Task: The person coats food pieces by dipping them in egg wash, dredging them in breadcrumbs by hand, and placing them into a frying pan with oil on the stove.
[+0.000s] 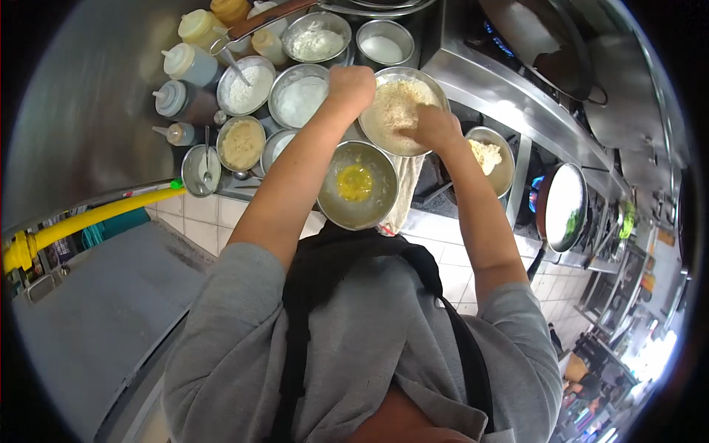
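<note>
A metal bowl of breadcrumbs (395, 100) stands in front of me at the top middle. My left hand (353, 87) is closed at this bowl's left rim; its fingertips are hidden. My right hand (434, 129) reaches into the crumbs from the right with curled fingers. What those fingers hold, if anything, does not show. Nearer to me is a metal bowl with beaten egg (354, 182), below both hands. A bowl of white powder (299, 100) sits just left of my left hand.
Several bowls and squeeze bottles (188, 63) crowd the left side. A bowl of pale yellow food (487, 155) stands right of my right forearm. A pan (565, 207) sits over a lit blue flame, and a wok (535, 37) is at upper right. A cloth (402, 192) hangs at the counter edge.
</note>
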The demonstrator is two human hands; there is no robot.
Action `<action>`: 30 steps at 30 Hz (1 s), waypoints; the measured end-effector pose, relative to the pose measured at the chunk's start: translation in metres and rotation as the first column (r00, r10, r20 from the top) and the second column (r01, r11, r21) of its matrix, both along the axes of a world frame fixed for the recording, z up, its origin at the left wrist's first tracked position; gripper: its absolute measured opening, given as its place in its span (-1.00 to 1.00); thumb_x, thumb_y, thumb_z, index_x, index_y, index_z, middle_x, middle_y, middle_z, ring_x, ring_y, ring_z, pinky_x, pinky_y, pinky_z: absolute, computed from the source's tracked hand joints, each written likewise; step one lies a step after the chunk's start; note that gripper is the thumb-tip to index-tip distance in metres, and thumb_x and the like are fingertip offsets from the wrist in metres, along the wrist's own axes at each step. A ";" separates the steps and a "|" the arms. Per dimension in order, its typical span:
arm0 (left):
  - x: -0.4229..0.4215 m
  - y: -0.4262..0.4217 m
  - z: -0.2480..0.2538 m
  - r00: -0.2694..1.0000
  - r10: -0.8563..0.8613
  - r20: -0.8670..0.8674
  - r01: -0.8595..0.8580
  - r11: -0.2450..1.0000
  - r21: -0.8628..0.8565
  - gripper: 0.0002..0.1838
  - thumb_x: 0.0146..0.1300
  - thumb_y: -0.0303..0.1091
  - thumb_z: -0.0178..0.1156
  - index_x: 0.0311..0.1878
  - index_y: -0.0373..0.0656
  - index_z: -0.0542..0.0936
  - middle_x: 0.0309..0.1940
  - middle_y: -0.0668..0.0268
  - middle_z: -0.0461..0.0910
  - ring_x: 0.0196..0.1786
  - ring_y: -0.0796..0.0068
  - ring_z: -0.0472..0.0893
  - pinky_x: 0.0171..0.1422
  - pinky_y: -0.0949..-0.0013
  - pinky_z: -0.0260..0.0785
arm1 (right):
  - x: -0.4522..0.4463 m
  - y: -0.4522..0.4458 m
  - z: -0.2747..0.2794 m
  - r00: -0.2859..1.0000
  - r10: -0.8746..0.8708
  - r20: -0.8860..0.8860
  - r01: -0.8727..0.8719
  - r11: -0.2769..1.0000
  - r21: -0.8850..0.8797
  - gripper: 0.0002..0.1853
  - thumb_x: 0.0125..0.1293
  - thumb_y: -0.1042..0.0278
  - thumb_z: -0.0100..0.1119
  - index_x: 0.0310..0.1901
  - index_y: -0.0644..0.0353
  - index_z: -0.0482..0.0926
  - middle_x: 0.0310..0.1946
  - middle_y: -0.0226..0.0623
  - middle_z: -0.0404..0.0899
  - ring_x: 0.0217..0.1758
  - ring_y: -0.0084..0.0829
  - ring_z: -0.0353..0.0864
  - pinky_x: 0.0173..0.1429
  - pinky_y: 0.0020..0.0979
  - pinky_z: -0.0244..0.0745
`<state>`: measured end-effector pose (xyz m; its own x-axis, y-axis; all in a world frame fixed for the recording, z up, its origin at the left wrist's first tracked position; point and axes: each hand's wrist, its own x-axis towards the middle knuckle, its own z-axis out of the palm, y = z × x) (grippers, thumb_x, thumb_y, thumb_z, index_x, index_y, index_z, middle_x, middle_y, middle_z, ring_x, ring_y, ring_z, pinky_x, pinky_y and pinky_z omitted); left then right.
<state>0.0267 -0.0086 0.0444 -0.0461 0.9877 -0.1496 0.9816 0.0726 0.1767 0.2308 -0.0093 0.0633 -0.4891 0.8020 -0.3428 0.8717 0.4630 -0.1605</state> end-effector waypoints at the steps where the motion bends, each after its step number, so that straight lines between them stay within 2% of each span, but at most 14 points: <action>1: -0.001 0.001 -0.001 1.000 0.007 0.014 -0.007 1.000 -0.016 -0.77 0.19 -0.40 0.10 -0.25 -0.10 0.76 -0.21 0.11 0.75 -0.10 0.19 0.74 0.03 0.04 0.39 | -0.003 -0.008 0.007 0.996 -0.010 0.093 0.013 0.999 -0.034 -0.51 0.18 -0.04 0.33 -0.05 0.23 0.64 -0.19 -0.06 0.73 0.02 -0.12 0.71 0.14 -0.15 0.56; 3: 0.004 0.003 0.000 1.000 0.010 0.022 -0.010 1.000 -0.014 -0.78 0.19 -0.40 0.11 -0.26 -0.10 0.76 -0.22 0.12 0.75 -0.10 0.19 0.74 0.03 0.04 0.38 | 0.001 -0.002 -0.037 0.996 -0.016 0.089 0.020 0.999 -0.043 -0.54 0.19 -0.01 0.32 -0.05 0.22 0.64 -0.19 -0.05 0.72 0.02 -0.12 0.71 0.13 -0.15 0.57; 6: 0.004 0.000 0.004 1.000 0.011 0.024 -0.010 0.999 -0.032 -0.78 0.18 -0.41 0.11 -0.27 -0.09 0.76 -0.23 0.13 0.75 -0.11 0.19 0.73 0.03 0.03 0.37 | -0.002 0.013 -0.040 0.995 -0.094 0.039 0.095 0.994 -0.046 -0.61 0.21 0.06 0.29 -0.08 0.20 0.64 -0.17 -0.04 0.72 -0.01 -0.06 0.71 0.08 -0.13 0.58; 9: 0.001 0.000 0.005 1.000 -0.010 0.013 0.010 0.998 -0.055 -0.78 0.19 -0.41 0.11 -0.28 -0.09 0.76 -0.24 0.13 0.75 -0.13 0.19 0.73 0.01 0.03 0.36 | 0.001 0.020 -0.026 0.936 -0.201 -0.289 0.236 0.967 0.092 -0.64 0.30 0.02 0.17 -0.17 0.18 0.65 -0.22 0.03 0.69 -0.09 0.04 0.67 0.05 -0.05 0.54; 10: 0.001 -0.001 0.005 1.000 -0.028 0.005 0.028 0.998 -0.053 -0.79 0.18 -0.41 0.12 -0.28 -0.08 0.76 -0.24 0.14 0.75 -0.14 0.19 0.73 0.00 0.03 0.36 | 0.000 0.018 -0.021 0.937 -0.201 -0.287 0.235 0.968 0.089 -0.64 0.30 0.02 0.17 -0.17 0.18 0.65 -0.22 0.03 0.69 -0.09 0.04 0.67 0.05 -0.05 0.54; 12: 0.001 -0.001 0.005 1.000 -0.019 0.008 0.020 0.999 -0.036 -0.79 0.18 -0.41 0.12 -0.28 -0.08 0.76 -0.24 0.14 0.75 -0.14 0.20 0.73 -0.01 0.03 0.37 | -0.007 0.022 -0.013 0.904 -0.269 -0.333 0.261 0.963 -0.071 -0.61 0.32 -0.01 0.15 -0.17 0.21 0.63 -0.26 0.07 0.67 -0.10 0.07 0.66 0.02 -0.02 0.50; 13: 0.001 -0.001 0.004 1.000 -0.015 0.011 0.015 1.000 -0.026 -0.79 0.18 -0.40 0.12 -0.28 -0.08 0.76 -0.24 0.14 0.75 -0.14 0.20 0.73 -0.02 0.03 0.37 | -0.012 0.021 -0.029 0.844 -0.247 -0.476 0.247 0.967 -0.066 -0.62 0.36 0.00 0.10 -0.21 0.21 0.64 -0.25 0.07 0.67 -0.11 0.08 0.65 0.01 -0.02 0.49; 16: 0.002 -0.001 0.000 0.999 0.005 0.038 -0.005 1.000 0.017 -0.81 0.18 -0.39 0.13 -0.30 -0.07 0.75 -0.25 0.14 0.75 -0.14 0.20 0.74 -0.02 0.04 0.38 | -0.024 0.026 -0.079 0.903 -0.239 -0.357 0.234 0.970 -0.060 -0.61 0.38 0.00 0.00 -0.15 0.15 0.66 -0.20 0.04 0.68 -0.05 0.09 0.64 0.08 -0.02 0.50; 19: 0.002 0.000 -0.001 1.000 -0.004 0.019 0.004 1.000 -0.012 -0.80 0.18 -0.38 0.13 -0.31 -0.07 0.75 -0.26 0.14 0.75 -0.15 0.19 0.74 -0.02 0.04 0.38 | -0.012 0.038 -0.076 0.920 -0.216 -0.328 0.191 0.976 -0.106 -0.63 0.39 0.04 -0.02 -0.18 0.15 0.67 -0.18 0.04 0.68 -0.03 0.07 0.64 0.11 -0.01 0.48; 22: 0.001 0.003 -0.007 0.999 0.024 0.046 -0.027 0.997 0.069 -0.79 0.14 -0.43 0.11 -0.28 -0.15 0.73 -0.28 0.09 0.74 -0.14 0.10 0.73 -0.01 0.00 0.43 | -0.016 0.048 -0.074 0.918 -0.176 -0.356 0.153 0.984 -0.091 -0.63 0.38 0.06 -0.03 -0.19 0.15 0.67 -0.17 0.03 0.68 -0.03 0.06 0.64 0.13 0.00 0.48; 24: 0.004 -0.004 -0.007 0.998 0.004 0.057 -0.005 1.000 0.011 -0.80 0.16 -0.39 0.12 -0.29 -0.11 0.75 -0.26 0.11 0.74 -0.14 0.15 0.74 0.01 0.00 0.40 | -0.015 0.051 -0.066 0.952 -0.096 -0.291 0.086 0.995 -0.047 -0.63 0.36 0.05 -0.02 -0.22 0.16 0.67 -0.18 0.01 0.69 -0.05 0.06 0.64 0.13 -0.02 0.48; 26: -0.001 0.007 0.003 0.999 0.002 0.052 -0.002 1.000 0.000 -0.80 0.19 -0.36 0.13 -0.31 -0.07 0.76 -0.24 0.13 0.75 -0.13 0.19 0.74 0.03 -0.01 0.37 | -0.017 0.056 -0.043 0.961 -0.123 -0.249 0.113 0.992 -0.055 -0.65 0.33 0.08 0.03 -0.13 0.18 0.65 -0.14 0.02 0.67 -0.03 0.04 0.64 0.13 -0.03 0.49; 28: 0.000 0.000 0.001 0.999 0.003 0.041 -0.003 1.000 -0.005 -0.81 0.17 -0.36 0.14 -0.32 -0.08 0.75 -0.26 0.13 0.75 -0.13 0.19 0.74 0.03 -0.01 0.36 | -0.015 0.050 -0.031 0.933 -0.174 -0.315 0.204 0.977 0.063 -0.65 0.32 0.11 0.07 -0.02 0.14 0.62 -0.02 -0.04 0.64 0.06 -0.01 0.62 0.15 -0.05 0.50; 30: 0.001 0.002 0.000 0.999 0.003 0.049 -0.004 1.000 0.011 -0.81 0.18 -0.36 0.14 -0.32 -0.07 0.76 -0.26 0.14 0.75 -0.13 0.19 0.74 0.02 0.00 0.36 | -0.014 0.049 -0.031 0.956 -0.140 -0.258 0.176 0.977 0.122 -0.60 0.25 0.15 0.16 0.09 0.07 0.58 0.07 -0.12 0.60 0.13 -0.09 0.60 0.19 -0.09 0.50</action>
<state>0.0280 -0.0067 0.0447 -0.0422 0.9892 -0.1403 0.9714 0.0735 0.2256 0.2165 0.0399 0.0327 -0.4069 0.9074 -0.1049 0.8771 0.3560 -0.3225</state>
